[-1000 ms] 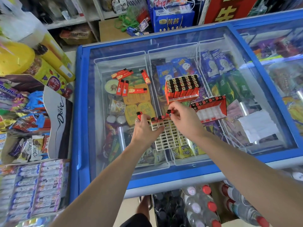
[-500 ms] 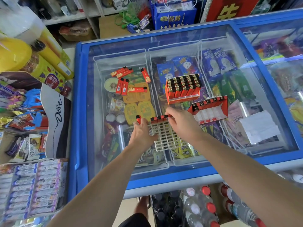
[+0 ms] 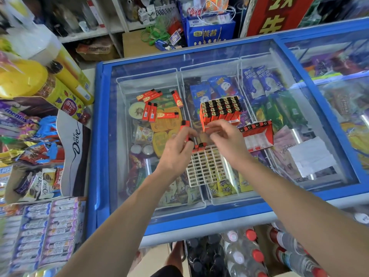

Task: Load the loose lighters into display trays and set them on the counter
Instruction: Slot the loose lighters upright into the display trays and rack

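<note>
Left fingers (image 3: 184, 134) are curled round one red lighter (image 3: 186, 130), upright, black cap on top, long axis running vertical, just above the far-left corner of the white grid tray (image 3: 207, 166). The right hand (image 3: 223, 136) hovers beside it, fingers loosely curled, and I can't tell if it's pinching anything. A couple of lighters already stand in the tray's far row. Six loose lighters (image 3: 153, 107) lie flat on the freezer lid (image 3: 299, 108).

Risk, I'd guess: the tray looks light and sits on slick glass, so a crooked push could make it skid or knock over the seated ones.
</note>
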Demonstrator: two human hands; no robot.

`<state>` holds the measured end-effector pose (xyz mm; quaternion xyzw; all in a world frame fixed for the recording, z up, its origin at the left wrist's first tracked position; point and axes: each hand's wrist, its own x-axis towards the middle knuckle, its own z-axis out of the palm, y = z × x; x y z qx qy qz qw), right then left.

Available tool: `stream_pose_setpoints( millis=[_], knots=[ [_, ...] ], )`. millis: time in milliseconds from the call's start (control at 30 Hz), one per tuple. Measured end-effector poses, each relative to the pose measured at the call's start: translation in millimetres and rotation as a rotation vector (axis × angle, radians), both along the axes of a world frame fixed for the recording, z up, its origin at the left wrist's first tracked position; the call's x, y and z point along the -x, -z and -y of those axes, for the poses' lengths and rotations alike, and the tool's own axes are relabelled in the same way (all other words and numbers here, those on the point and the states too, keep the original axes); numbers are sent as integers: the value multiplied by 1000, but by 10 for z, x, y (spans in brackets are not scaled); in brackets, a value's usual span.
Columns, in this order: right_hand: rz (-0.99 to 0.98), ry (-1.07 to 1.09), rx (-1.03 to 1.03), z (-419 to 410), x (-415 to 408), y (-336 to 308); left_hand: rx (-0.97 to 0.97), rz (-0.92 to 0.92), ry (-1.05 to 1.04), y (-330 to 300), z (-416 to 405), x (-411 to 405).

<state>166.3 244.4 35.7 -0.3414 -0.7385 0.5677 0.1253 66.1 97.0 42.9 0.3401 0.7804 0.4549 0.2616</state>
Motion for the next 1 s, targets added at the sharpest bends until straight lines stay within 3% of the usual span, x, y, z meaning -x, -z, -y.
stream_pose_setpoints(
  millis=[100,167,367,467,567,700,833,1000],
  knots=[
    [-128,28,512,-117,-2,-172,-10,117,152,-84,-92,-69],
    [-142,-16,677,-173,-35,-219,26,162,187,-104,-133,-109],
    [-109,-103,655,-185,-91,-192,66,110,177,-92,-185,-195],
    [-141,-39,648,-166,-120,-213,96,36,186,-58,-188,-202],
    [-200,128,542,-211,-142,-263,200,-68,200,-20,-136,-175],
    [-261,356,229,-300,-197,-261,313,-259,89,72,82,-112],
    [-57,96,-277,-195,-276,-93,420,-347,110,233,241,-181],
    [73,-190,-504,-101,-243,126,624,-349,308,456,255,-279]
  ],
)
